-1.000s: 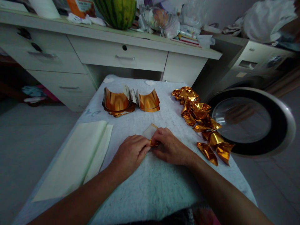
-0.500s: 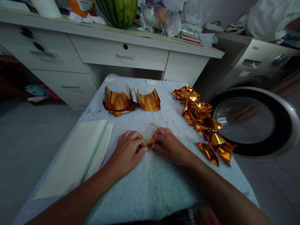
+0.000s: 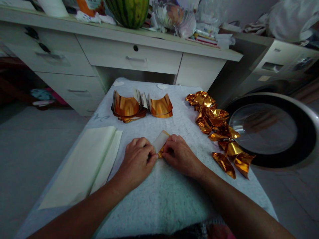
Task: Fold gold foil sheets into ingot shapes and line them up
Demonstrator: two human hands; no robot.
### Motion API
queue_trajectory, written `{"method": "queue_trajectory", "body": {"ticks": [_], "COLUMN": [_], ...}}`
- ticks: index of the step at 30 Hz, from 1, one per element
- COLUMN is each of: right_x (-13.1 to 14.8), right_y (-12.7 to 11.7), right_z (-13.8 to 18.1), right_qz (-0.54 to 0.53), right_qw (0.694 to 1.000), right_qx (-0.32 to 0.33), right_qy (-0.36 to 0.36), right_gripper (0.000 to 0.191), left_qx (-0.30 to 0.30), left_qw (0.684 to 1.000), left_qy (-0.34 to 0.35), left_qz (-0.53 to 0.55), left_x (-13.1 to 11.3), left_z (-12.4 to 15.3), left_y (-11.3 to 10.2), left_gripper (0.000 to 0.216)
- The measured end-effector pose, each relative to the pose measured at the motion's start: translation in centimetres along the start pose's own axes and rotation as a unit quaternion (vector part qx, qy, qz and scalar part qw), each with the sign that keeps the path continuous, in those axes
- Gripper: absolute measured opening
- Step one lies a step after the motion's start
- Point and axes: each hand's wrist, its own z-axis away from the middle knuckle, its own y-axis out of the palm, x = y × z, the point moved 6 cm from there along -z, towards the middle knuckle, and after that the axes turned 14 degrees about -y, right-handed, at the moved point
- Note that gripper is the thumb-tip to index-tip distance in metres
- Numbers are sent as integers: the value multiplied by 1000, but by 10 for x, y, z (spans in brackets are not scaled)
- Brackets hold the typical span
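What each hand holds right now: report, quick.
Left hand: closed, fingertips pinching the near corner of a small foil sheet.
Right hand: closed, fingertips on the same sheet's right side.

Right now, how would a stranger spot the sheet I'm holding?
On the cloth-covered table, find the left hand and right hand. The small sheet between them has a pale face with gold edging, unlike the larger, plain paper to its left.

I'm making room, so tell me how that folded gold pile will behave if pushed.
The folded gold pile is probably light, its pieces looking like thin sheet. It would likely scatter, being a loose jumble. The creased, puffed shapes may crush easily.
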Motion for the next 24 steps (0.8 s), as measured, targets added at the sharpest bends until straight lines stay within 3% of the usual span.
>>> {"method": "queue_trajectory", "body": {"ticks": [24], "right_x": [-2], "right_y": [3], "right_z": [0], "right_qz": [8], "right_qw": [1000], "right_qx": [-23], "right_qy": [9], "right_gripper": [15], "left_qx": [-21], "left_qw": [998], "left_qy": [20], "left_qz": [-58], "left_x": [-3], "left_z": [2], "left_y": [6], "left_gripper": [15]}}
